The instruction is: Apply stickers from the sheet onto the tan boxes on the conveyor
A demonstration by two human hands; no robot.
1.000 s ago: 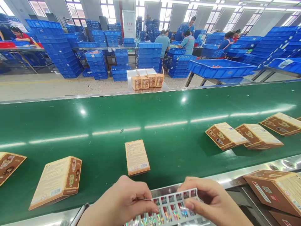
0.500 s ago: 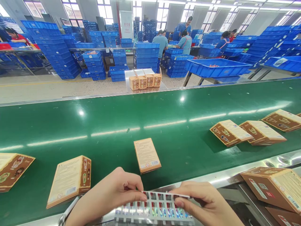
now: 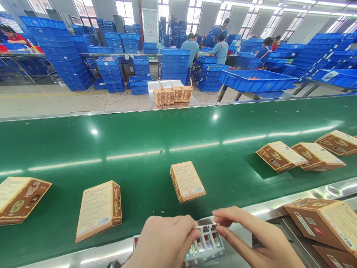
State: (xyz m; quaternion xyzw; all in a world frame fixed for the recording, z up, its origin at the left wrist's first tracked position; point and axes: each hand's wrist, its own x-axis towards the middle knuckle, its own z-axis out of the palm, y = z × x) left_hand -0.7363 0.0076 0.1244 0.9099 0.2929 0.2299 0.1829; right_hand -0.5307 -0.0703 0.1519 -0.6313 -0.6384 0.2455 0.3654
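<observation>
At the bottom centre is a clear and white compartmented tray with shiny, red-marked pieces in its cells. My left hand covers the tray's left part, its thumb and fingers pinched on the upper edge. My right hand is at the tray's upper right corner, thumb and index finger apart with the fingertips by the edge; nothing shows held between them. Beyond my hands a brown and cream box lies on the green conveyor belt.
More boxes lie on the belt, one at left and several at right. Nearer, at the right edge, boxes sit beside the metal rail. Four boxes stand across the belt. People and blue crates are behind.
The boxes on the belt have moved right. My left hand has shifted right over the tray, and my right hand's thumb and finger have loosened from its edge.
</observation>
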